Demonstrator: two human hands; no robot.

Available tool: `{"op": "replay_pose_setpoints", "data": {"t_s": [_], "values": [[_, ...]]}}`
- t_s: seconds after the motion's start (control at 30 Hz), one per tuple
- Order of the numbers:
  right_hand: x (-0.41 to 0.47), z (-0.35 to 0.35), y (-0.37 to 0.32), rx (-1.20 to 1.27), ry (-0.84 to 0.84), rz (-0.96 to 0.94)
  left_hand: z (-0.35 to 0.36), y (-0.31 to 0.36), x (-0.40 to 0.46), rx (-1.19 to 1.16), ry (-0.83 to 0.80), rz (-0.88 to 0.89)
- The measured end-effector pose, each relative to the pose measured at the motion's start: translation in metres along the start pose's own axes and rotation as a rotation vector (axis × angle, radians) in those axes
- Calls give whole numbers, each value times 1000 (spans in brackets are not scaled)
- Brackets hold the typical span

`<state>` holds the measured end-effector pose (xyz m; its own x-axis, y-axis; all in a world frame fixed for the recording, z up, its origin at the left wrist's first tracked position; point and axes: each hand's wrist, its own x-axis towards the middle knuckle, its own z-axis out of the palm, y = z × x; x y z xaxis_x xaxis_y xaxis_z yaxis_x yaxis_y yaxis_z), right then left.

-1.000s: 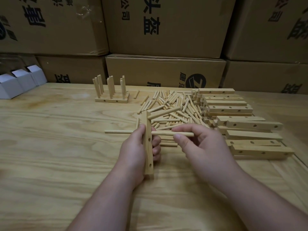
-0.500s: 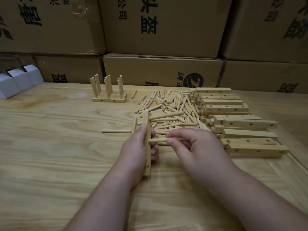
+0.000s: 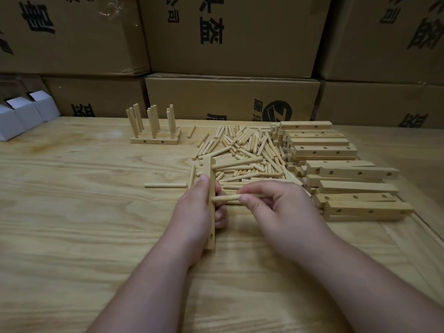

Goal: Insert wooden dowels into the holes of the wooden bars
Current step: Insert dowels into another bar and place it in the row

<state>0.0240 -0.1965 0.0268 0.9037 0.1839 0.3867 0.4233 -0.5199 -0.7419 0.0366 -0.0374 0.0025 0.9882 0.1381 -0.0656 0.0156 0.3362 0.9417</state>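
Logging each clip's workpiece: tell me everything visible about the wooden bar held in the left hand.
The bar is a pale, square-edged wooden strip, stood on edge and pointing away from the person. The left hand grips its middle. One dowel juts rightward near its far end; the right hand pinches a second dowel at its middle. An empty hole shows near the close end.

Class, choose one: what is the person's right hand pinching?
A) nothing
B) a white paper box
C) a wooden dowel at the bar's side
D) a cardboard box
C: the right hand pinches a dowel whose end meets the bar held by the left hand.
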Motion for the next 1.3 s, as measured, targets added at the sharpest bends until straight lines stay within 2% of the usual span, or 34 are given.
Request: {"op": "replay_pose_setpoints", "data": {"t_s": [0.2, 0.63, 0.83, 1.1, 1.3], "values": [[-1, 7, -2, -53, 50, -38, 3, -2, 0, 97, 61, 35], [1, 10, 0, 10, 34, -44, 0, 3, -2, -83, 14, -11], [2, 6, 3, 46, 13, -31, -3, 4, -2, -118, -69, -63], [-1, 13, 2, 53, 47, -55, 0, 1, 0, -29, 5, 10], [1, 11, 7, 90, -6, -25, -2, 2, 0, -130, -21, -13]]}}
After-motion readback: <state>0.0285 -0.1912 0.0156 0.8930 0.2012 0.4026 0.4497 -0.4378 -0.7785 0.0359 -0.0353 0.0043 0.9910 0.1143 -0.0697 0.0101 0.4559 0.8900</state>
